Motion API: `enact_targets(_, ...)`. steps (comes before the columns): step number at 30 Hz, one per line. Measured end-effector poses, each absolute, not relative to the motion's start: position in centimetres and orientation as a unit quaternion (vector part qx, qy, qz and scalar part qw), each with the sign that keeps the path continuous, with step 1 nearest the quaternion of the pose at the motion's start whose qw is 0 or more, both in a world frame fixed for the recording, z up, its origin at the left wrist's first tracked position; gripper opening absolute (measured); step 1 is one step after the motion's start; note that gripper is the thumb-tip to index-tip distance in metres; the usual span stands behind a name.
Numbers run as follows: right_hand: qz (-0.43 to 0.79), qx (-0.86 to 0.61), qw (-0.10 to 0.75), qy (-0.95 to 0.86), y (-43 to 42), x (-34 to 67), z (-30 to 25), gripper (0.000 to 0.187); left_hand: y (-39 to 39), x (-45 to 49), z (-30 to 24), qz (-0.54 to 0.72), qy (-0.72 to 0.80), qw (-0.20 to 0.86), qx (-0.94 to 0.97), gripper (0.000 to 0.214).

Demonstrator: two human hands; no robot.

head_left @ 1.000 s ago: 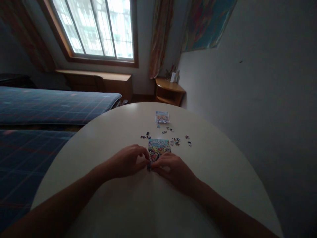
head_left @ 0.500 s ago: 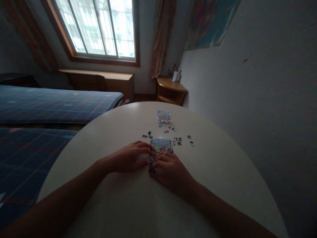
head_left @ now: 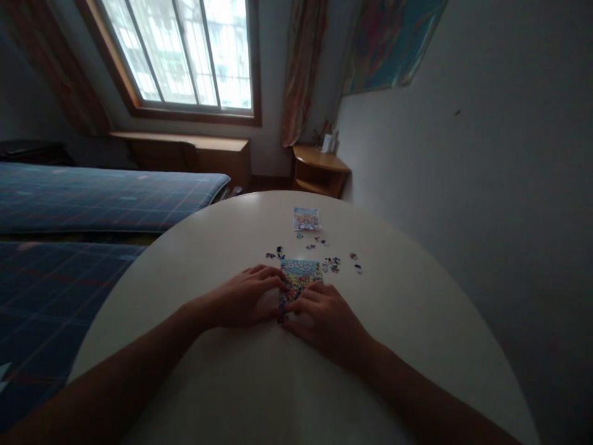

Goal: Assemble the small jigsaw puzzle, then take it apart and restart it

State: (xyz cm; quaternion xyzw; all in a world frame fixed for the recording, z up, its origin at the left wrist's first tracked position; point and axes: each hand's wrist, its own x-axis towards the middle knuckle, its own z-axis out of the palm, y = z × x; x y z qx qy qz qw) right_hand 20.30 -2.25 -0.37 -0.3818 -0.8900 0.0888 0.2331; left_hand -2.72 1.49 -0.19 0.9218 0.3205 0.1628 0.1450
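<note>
A small colourful jigsaw puzzle [head_left: 301, 269], with pale lettering along its top, lies flat on the round white table between my hands. My left hand [head_left: 252, 295] grips its left edge, fingertips on top and the thumb low by the side. Across the lower right part lies my right hand [head_left: 319, 315], its fingers bent down onto the puzzle and covering that area. Any single piece under these fingers is hidden. Loose puzzle pieces [head_left: 332, 265] lie just right of the puzzle, and more pieces [head_left: 276, 253] sit off its upper left corner.
Farther back on the table [head_left: 398, 296] lies a printed picture packet [head_left: 306, 219], with several scattered pieces before it. Two pieces [head_left: 356, 262] are out to the right. Beds with plaid mattresses [head_left: 111, 194] stand at left, a wall at right, and a corner shelf [head_left: 319, 159] behind.
My right hand's fingers have shifted slightly on the puzzle, with a wider gap between index finger and thumb. The left hand stays at the left edge. Loose pieces and packet have not moved.
</note>
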Motion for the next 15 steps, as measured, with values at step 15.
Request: enact_targets(15,-0.019,-0.651,0.316,-0.69,8.8,34.8,-4.3,0.031,1.8,-3.0,-0.5,0.171,0.339,0.158,0.911,0.028)
